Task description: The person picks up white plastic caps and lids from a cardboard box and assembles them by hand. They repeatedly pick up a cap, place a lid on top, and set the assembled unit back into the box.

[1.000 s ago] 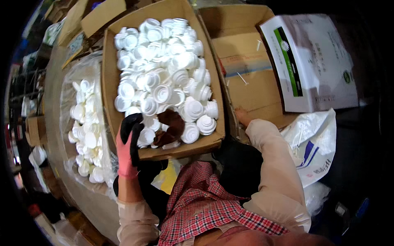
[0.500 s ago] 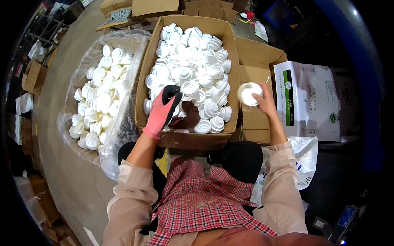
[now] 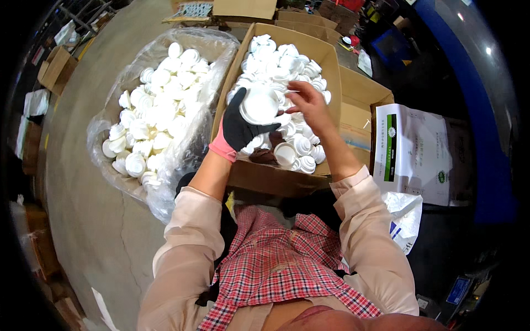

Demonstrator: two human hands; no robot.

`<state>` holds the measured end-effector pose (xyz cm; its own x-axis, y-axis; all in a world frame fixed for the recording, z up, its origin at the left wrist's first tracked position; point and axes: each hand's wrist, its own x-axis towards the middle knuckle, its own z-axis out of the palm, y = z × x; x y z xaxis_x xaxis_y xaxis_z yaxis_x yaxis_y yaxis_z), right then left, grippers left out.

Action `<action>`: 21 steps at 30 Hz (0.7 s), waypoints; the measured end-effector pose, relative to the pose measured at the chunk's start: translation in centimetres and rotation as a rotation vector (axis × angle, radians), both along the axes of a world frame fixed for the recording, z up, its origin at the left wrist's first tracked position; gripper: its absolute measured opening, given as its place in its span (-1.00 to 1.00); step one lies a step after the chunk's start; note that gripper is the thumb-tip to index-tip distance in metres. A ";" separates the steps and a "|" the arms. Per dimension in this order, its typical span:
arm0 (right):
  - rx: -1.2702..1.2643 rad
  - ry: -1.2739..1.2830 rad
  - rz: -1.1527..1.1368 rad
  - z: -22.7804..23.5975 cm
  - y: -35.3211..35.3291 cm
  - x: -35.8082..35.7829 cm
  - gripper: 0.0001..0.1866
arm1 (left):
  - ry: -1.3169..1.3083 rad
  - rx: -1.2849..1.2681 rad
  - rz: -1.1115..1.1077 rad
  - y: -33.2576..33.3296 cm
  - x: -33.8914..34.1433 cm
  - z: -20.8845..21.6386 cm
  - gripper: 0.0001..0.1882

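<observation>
While the left hand [image 3: 238, 128] grips a white lid [image 3: 259, 105], right hand [image 3: 312, 108] spread nearby, a printed carton [image 3: 420, 149] shows a green strip [image 3: 390, 151].

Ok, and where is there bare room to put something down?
Bare floor shows left of the clear plastic around the left pile, and between it and the left sleeve. Between the middle box and white carton, the right box looks partly bare. The middle box is crowded: heaped white parts, with left hand and right hand above.
</observation>
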<state>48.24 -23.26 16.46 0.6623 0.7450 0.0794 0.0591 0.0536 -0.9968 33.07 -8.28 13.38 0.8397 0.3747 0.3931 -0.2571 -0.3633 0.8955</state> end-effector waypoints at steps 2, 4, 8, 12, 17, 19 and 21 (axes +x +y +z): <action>-0.325 -0.610 -0.104 -4.9 -0.7 1.5 -0.68 | -0.032 -0.012 0.064 1.3 -0.3 0.2 -0.18; -0.638 -0.661 0.146 -11.0 -1.5 0.6 -0.65 | -0.072 -0.756 -0.273 1.1 -1.0 2.8 -0.18; -1.020 -1.068 0.284 -18.5 -1.9 -5.0 -0.51 | -0.201 -0.517 -0.159 1.8 -0.8 1.1 -0.19; -0.986 -0.896 0.430 -22.5 -2.4 -2.1 -0.68 | -0.142 -0.555 -0.112 1.9 0.4 -1.2 -0.14; -0.337 -0.033 0.297 -11.6 -1.8 1.6 -0.82 | -0.075 -0.163 0.070 3.0 -0.1 -4.5 -0.11; -0.053 0.267 0.272 -7.3 -1.7 0.9 -0.83 | -0.150 -0.734 -0.174 1.8 -0.4 -2.8 -0.25; -0.114 0.326 0.214 -5.4 -1.6 0.0 -0.78 | -0.143 -1.268 -0.354 1.1 0.3 -2.4 -0.39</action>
